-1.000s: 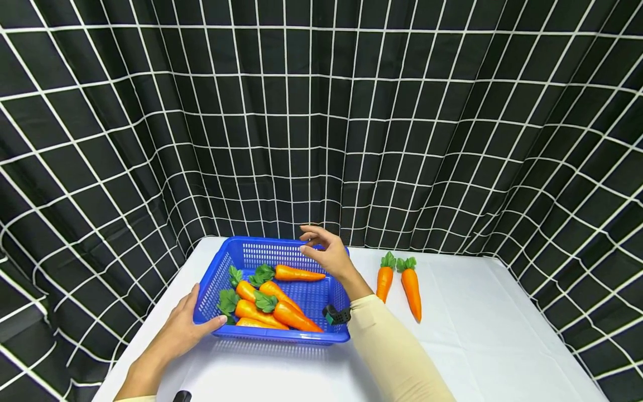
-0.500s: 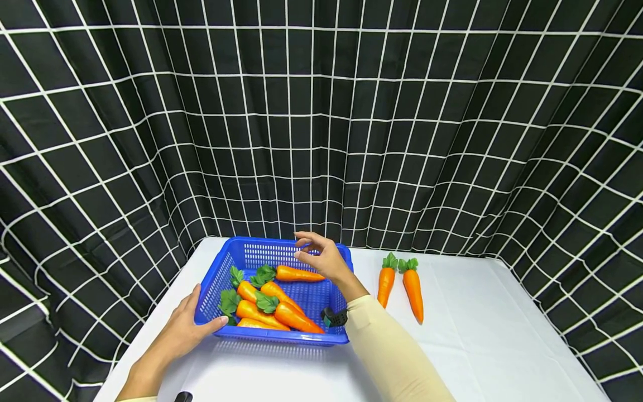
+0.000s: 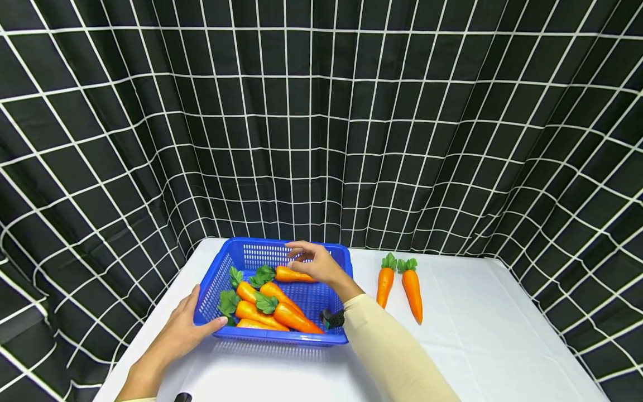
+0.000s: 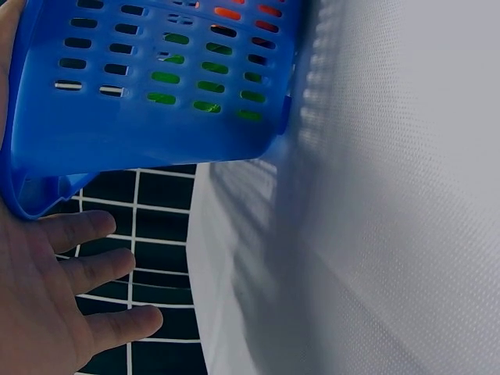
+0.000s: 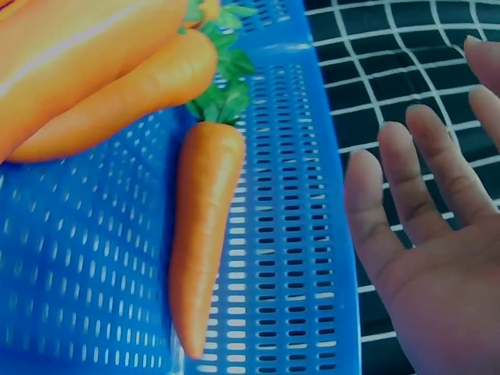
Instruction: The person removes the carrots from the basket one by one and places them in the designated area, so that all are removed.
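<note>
A blue plastic basket (image 3: 281, 340) holds several orange carrots with green leafy tops. My left hand (image 3: 183, 329) rests at its front left corner, thumb on the front rim. In the left wrist view, the other fingers (image 4: 98, 269) extend straight beyond the corner. My right hand (image 3: 321, 265) hovers over the back right of the basket with its fingers loosely bent and nothing in them. Below it lies one carrot (image 3: 291, 274) along the back wall, its tip hidden by the hand in the head view. The right wrist view shows this carrot (image 5: 205, 234) whole, apart from the fingers.
Two more carrots, one on the left (image 3: 385, 282) and one on the right (image 3: 413, 293), lie on the white tablecloth (image 3: 482, 324) right of the basket. A black curtain (image 3: 321, 139) with white grid lines surrounds the table. A small black object (image 3: 183, 397) shows at the bottom edge.
My right hand has come down and a little to the left, from above the back rim to over the rear carrot. The left hand and the basket have stayed in place.
</note>
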`<control>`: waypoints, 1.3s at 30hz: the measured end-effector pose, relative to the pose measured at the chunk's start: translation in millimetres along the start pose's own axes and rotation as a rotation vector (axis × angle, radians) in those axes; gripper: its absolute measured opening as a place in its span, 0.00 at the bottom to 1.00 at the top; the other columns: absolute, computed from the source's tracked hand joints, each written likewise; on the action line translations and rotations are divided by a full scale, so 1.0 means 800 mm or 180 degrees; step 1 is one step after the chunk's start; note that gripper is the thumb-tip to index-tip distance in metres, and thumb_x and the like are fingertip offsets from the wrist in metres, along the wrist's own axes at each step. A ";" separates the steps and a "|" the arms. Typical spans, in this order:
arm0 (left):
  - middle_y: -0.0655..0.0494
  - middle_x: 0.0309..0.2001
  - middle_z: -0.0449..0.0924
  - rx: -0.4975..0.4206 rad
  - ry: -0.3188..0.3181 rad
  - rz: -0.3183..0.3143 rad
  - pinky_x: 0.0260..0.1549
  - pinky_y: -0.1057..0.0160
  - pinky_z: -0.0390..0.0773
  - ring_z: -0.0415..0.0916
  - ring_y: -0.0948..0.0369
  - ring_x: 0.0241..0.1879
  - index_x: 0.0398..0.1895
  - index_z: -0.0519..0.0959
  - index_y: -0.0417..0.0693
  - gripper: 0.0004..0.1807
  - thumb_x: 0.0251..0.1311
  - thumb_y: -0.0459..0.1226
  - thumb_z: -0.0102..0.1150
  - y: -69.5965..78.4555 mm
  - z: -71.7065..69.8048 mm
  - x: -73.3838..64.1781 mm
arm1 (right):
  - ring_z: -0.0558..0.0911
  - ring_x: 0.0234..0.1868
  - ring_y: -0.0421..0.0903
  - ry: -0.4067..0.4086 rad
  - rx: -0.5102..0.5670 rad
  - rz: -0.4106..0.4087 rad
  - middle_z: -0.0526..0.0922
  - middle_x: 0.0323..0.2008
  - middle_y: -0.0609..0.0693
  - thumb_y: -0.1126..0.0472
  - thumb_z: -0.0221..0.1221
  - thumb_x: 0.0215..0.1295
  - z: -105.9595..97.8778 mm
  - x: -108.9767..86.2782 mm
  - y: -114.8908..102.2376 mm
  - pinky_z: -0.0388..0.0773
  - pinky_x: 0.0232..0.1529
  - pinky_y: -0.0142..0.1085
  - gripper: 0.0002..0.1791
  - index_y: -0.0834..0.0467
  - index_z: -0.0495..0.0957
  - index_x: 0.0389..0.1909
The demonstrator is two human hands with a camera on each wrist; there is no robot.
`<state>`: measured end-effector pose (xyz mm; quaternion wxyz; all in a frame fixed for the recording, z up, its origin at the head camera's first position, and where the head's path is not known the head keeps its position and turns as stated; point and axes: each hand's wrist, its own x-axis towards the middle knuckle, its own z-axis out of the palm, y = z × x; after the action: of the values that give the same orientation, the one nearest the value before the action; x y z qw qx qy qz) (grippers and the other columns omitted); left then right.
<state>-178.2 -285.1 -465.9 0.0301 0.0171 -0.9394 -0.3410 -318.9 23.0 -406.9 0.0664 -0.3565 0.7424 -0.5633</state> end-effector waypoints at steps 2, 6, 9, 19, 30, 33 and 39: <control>0.24 0.69 0.46 -0.0001 0.0020 0.0029 0.60 0.32 0.52 0.49 0.31 0.66 0.74 0.38 0.32 0.63 0.54 0.60 0.64 -0.001 0.000 0.000 | 0.79 0.45 0.61 -0.0087 -0.0026 0.0118 0.79 0.47 0.64 0.66 0.62 0.62 0.004 0.003 0.012 0.81 0.39 0.42 0.24 0.63 0.74 0.60; 0.24 0.68 0.47 -0.0009 0.0068 0.0105 0.60 0.32 0.52 0.49 0.31 0.66 0.74 0.40 0.31 0.62 0.53 0.59 0.65 -0.002 0.001 -0.001 | 0.80 0.44 0.57 -0.0254 0.0096 0.0306 0.79 0.49 0.62 0.65 0.63 0.62 0.009 0.007 0.034 0.81 0.39 0.51 0.25 0.58 0.74 0.62; 0.24 0.68 0.48 -0.0017 0.0069 0.0109 0.60 0.32 0.52 0.50 0.31 0.65 0.74 0.40 0.30 0.62 0.53 0.59 0.65 -0.003 0.002 -0.001 | 0.80 0.42 0.52 -0.0335 0.0201 0.0435 0.78 0.51 0.61 0.63 0.64 0.62 0.011 0.007 0.040 0.80 0.41 0.54 0.25 0.53 0.75 0.61; 0.25 0.69 0.46 -0.0040 0.0045 0.0042 0.59 0.32 0.51 0.48 0.31 0.66 0.75 0.38 0.32 0.63 0.53 0.60 0.64 -0.004 0.001 0.001 | 0.81 0.42 0.49 -0.0716 0.0181 0.0713 0.78 0.52 0.64 0.64 0.64 0.61 0.021 0.006 0.045 0.81 0.40 0.50 0.25 0.53 0.76 0.60; 0.24 0.69 0.46 -0.0031 0.0028 0.0053 0.60 0.32 0.52 0.49 0.31 0.65 0.74 0.38 0.32 0.63 0.54 0.60 0.64 -0.002 0.000 0.002 | 0.80 0.46 0.50 -0.0851 0.0185 0.0897 0.78 0.51 0.62 0.64 0.64 0.61 0.025 0.003 0.046 0.80 0.42 0.53 0.23 0.52 0.78 0.59; 0.24 0.69 0.46 -0.0025 0.0028 0.0053 0.60 0.32 0.51 0.49 0.31 0.66 0.74 0.38 0.32 0.63 0.54 0.60 0.64 -0.002 0.000 0.002 | 0.79 0.47 0.49 -0.0953 0.0202 0.0924 0.78 0.52 0.62 0.65 0.64 0.61 0.026 0.004 0.049 0.80 0.42 0.52 0.25 0.56 0.76 0.60; 0.25 0.69 0.46 -0.0032 0.0005 0.0016 0.60 0.32 0.51 0.48 0.31 0.66 0.75 0.37 0.33 0.63 0.54 0.60 0.64 -0.002 0.000 0.001 | 0.80 0.45 0.47 -0.1172 0.0134 0.1063 0.80 0.49 0.58 0.65 0.65 0.58 0.029 0.004 0.057 0.81 0.38 0.48 0.28 0.56 0.75 0.62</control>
<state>-178.6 -286.2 -466.8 0.0318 0.0148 -0.9377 -0.3457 -330.3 7.5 -454.6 0.3001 -0.3240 0.7546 -0.4853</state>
